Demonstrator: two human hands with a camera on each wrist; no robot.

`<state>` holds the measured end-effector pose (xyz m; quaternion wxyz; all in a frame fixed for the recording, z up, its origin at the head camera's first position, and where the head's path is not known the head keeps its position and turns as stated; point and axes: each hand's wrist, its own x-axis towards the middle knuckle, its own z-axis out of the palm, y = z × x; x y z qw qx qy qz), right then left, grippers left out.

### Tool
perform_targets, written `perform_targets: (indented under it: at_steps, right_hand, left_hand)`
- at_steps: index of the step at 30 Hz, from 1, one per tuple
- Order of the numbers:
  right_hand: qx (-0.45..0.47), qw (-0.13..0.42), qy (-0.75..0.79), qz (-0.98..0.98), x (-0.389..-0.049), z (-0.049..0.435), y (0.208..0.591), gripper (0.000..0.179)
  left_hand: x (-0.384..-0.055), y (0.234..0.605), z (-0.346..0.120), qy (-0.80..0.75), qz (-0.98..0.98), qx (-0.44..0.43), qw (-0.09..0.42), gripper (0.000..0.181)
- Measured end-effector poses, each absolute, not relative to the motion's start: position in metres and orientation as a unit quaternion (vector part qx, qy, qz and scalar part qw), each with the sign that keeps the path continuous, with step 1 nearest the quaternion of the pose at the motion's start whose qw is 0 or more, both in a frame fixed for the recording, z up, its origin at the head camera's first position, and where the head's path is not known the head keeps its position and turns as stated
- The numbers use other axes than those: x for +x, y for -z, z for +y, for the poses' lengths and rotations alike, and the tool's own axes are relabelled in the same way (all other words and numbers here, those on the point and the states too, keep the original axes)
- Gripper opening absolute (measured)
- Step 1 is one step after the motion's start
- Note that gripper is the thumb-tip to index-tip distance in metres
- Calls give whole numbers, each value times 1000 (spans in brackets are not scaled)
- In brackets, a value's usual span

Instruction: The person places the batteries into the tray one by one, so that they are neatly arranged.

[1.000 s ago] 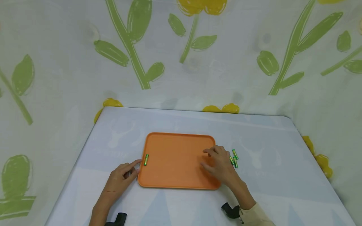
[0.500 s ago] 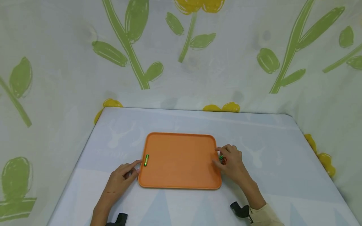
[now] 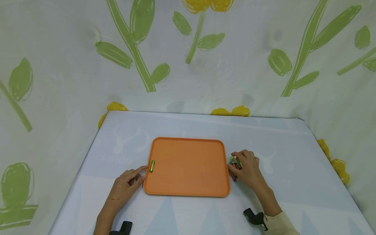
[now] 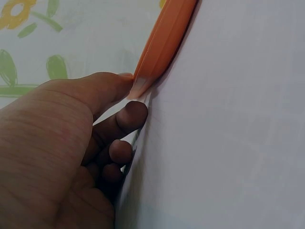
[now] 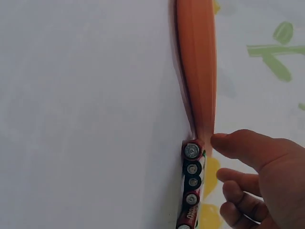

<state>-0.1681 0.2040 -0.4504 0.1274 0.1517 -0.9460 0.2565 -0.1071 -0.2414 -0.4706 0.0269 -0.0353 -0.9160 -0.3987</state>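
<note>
An orange tray (image 3: 188, 169) lies on the table, with one green battery (image 3: 152, 166) along the inside of its left edge. My left hand (image 3: 123, 186) rests at that edge; in the left wrist view its thumb touches the rim and the other fingers curl loosely. Just outside the right edge, several red and green batteries (image 5: 192, 169) lie close together on the table. Over them hovers my right hand (image 3: 249, 168), thumb and index finger apart, a green battery (image 3: 231, 160) showing in the gap. Part of the group is hidden under the hand.
The table (image 3: 182, 215) has a pale blue-white patterned cover, and its far edge runs below a wall cloth (image 3: 235, 81) printed with leaves and yellow flowers. A black wrist mount (image 3: 253, 216) sits below the right hand, another (image 3: 124, 227) by the left wrist.
My right hand has moved right, from above the tray's right part to over the batteries beside it, and red ones now show by its thumb. My left hand stays at the tray's edge.
</note>
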Motion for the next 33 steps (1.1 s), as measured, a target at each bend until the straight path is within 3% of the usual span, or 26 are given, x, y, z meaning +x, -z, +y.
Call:
perform_targets:
  at_steps: [18,33]
  right_hand:
    - [93,78,-220,-968,-173,208,452,42]
    - [134,119,-235,-955,-169,203,446,39]
  left_hand:
    - [-107,469,-241,394,-918,-32,23,37]
    - [-107,469,-244,409,-911,-46,24,37]
